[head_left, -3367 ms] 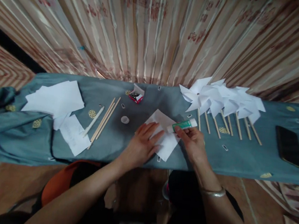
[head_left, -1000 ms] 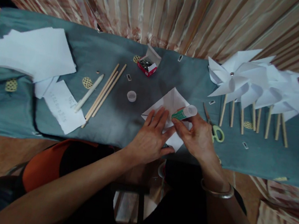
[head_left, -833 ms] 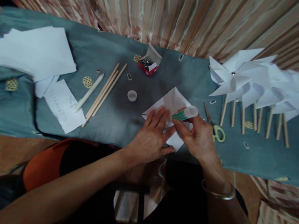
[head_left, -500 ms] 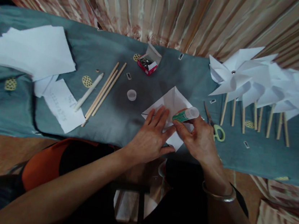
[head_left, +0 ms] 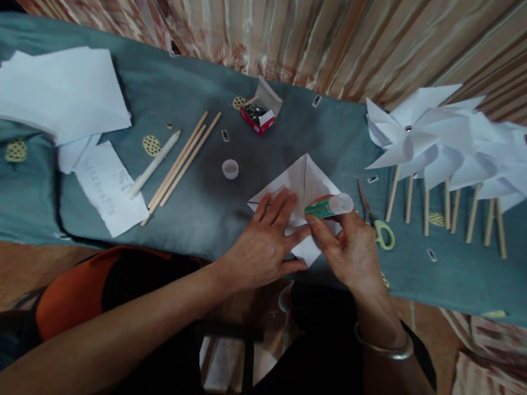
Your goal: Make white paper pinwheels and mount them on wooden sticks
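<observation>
Both my hands meet on the folded paper square (head_left: 300,179): my left hand (head_left: 265,239) presses it flat (fingers spread), my right hand (head_left: 351,247) at three o'clock grips a glue stick (head_left: 328,207) over it.

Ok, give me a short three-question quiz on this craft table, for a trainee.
1. True or false: the right hand holds the glue stick.
2. What lies between the right hand and the pinwheels? A scissors, B hammer, C cup.
3. Fill in: the left hand presses flat on the folded ____.
Key: 1 true; 2 A; 3 paper.
</observation>
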